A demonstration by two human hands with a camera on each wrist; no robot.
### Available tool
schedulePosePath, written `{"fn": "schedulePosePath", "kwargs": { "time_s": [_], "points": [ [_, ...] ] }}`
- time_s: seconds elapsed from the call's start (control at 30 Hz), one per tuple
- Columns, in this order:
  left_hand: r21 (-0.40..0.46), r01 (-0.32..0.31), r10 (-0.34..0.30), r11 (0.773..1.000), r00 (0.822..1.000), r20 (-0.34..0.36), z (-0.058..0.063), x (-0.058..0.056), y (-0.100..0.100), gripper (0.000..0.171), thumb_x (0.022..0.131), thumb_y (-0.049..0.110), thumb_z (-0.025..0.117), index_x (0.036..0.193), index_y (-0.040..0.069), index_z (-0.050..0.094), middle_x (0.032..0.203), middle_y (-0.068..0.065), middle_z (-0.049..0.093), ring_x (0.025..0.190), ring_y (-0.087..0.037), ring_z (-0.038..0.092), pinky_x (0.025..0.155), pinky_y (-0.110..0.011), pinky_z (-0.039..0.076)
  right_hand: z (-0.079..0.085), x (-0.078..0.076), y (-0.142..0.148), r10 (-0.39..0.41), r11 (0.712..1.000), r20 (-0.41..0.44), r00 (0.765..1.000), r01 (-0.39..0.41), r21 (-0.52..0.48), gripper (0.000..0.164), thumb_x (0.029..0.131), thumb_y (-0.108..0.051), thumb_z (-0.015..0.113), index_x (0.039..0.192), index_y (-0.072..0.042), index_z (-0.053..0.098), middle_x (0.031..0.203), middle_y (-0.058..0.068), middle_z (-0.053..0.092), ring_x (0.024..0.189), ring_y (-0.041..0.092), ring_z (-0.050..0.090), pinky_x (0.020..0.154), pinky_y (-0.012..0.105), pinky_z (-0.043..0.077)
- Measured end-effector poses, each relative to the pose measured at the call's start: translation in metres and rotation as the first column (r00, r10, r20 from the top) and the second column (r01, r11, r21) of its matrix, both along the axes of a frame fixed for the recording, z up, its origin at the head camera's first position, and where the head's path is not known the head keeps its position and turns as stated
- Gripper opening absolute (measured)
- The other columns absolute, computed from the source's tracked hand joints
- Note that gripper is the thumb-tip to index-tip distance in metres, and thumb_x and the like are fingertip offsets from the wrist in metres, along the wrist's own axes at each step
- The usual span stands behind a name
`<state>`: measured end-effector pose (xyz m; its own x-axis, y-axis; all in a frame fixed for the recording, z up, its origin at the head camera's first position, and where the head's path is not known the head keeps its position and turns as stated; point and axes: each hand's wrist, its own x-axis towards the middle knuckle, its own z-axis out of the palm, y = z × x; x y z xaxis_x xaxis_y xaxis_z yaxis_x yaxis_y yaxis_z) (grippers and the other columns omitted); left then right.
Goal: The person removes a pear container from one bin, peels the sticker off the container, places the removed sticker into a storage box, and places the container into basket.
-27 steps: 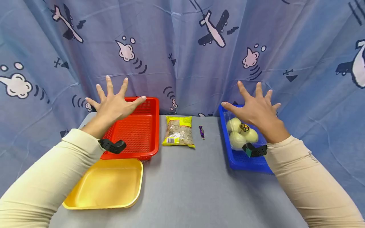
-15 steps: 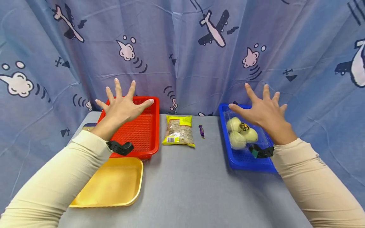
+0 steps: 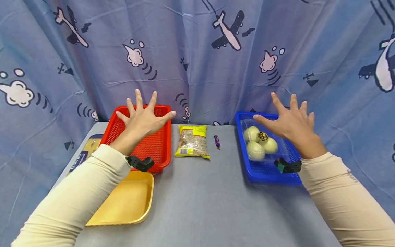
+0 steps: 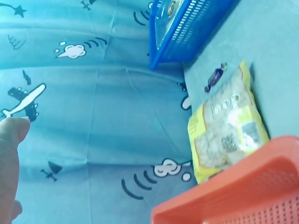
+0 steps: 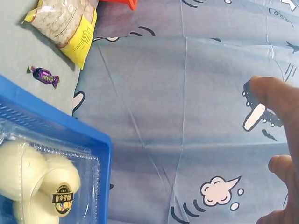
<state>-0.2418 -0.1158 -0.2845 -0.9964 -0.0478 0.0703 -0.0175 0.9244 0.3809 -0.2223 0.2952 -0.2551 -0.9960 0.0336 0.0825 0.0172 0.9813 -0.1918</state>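
My left hand (image 3: pixel 142 120) hovers over the red basket (image 3: pixel 168 144) with its fingers spread wide, holding nothing. Over the blue basket (image 3: pixel 243 161) my right hand (image 3: pixel 291 123) is spread the same way, also holding nothing. Inside the blue basket lies a clear plastic pack with round pale yellow-white items (image 3: pixel 255 151) and a dark label. Between the baskets, a yellow and clear bag (image 3: pixel 192 141) of pale food lies flat on the table. Just right of it sits a small purple wrapped candy (image 3: pixel 217 142).
A yellow tray (image 3: pixel 151 197) stands in front of the red basket, partly behind my left sleeve. Left of the red basket lies a flat tan and dark blue package (image 3: pixel 87 149), half hidden. A blue patterned curtain (image 3: pixel 172 51) hangs behind the grey table (image 3: pixel 200 199).
Both hands have moved to the right and slightly down in the head view, fingers still spread. More of the tan and blue package now shows beside the left sleeve.
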Motion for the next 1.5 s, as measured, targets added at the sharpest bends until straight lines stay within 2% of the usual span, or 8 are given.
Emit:
{"fn": "schedulePosePath", "kwargs": {
  "time_s": [0.3, 0.67, 1.07, 1.3, 1.5],
  "points": [
    [0.019, 0.010, -0.010, 1.000, 1.000, -0.011, -0.003, 0.002, 0.022, 0.103, 0.071, 0.092, 0.030, 0.154, 0.040, -0.002, 0.155, -0.010, -0.027, 0.138, -0.047, -0.018, 0.094, -0.074, -0.015, -0.005, -0.001, 0.012, -0.006, 1.000, -0.010, 1.000, 0.006, 0.000, 0.102, 0.079, -0.084, 0.037, 0.154, -0.030, -0.008, 0.149, 0.034, -0.019, 0.127, 0.063, -0.018, 0.095, 0.077, -0.004],
    [0.026, 0.040, -0.039, 0.999, 0.999, -0.030, -0.014, 0.002, 0.050, 0.101, 0.072, 0.090, 0.034, 0.154, 0.041, 0.000, 0.157, -0.009, -0.022, 0.140, -0.046, -0.011, 0.096, -0.074, -0.012, -0.012, -0.002, 0.024, -0.016, 1.000, -0.017, 1.000, 0.016, -0.014, 0.102, 0.081, -0.082, 0.037, 0.154, -0.028, -0.009, 0.148, 0.037, -0.017, 0.127, 0.065, -0.013, 0.094, 0.078, -0.002],
    [0.068, 0.082, -0.080, 0.994, 0.996, -0.027, -0.027, 0.007, 0.082, 0.102, 0.070, 0.091, 0.034, 0.154, 0.040, 0.007, 0.158, -0.007, -0.019, 0.141, -0.043, -0.010, 0.097, -0.075, -0.009, -0.023, -0.007, 0.041, -0.018, 0.999, -0.022, 1.000, 0.018, -0.031, 0.102, 0.082, -0.080, 0.039, 0.154, -0.026, -0.008, 0.149, 0.037, -0.012, 0.128, 0.066, -0.005, 0.094, 0.078, 0.003],
    [0.070, 0.093, -0.092, 0.993, 0.996, -0.010, -0.035, 0.008, 0.097, 0.098, 0.072, 0.090, 0.035, 0.153, 0.045, 0.003, 0.159, -0.006, -0.018, 0.141, -0.042, -0.013, 0.096, -0.077, -0.005, -0.027, -0.006, 0.046, -0.018, 0.999, -0.011, 1.000, 0.018, -0.050, 0.103, 0.082, -0.080, 0.039, 0.154, -0.025, -0.009, 0.149, 0.038, -0.013, 0.127, 0.068, -0.004, 0.094, 0.077, 0.002],
    [0.098, 0.112, -0.111, 0.989, 0.994, -0.012, -0.043, 0.008, 0.110, 0.097, 0.074, 0.087, 0.039, 0.154, 0.042, 0.007, 0.159, -0.006, -0.014, 0.141, -0.043, -0.012, 0.094, -0.076, -0.010, -0.033, -0.006, 0.054, -0.024, 0.998, -0.008, 1.000, 0.024, -0.055, 0.102, 0.083, -0.079, 0.040, 0.154, -0.024, -0.009, 0.148, 0.040, -0.010, 0.126, 0.069, -0.003, 0.093, 0.078, 0.004]
  ]
}}
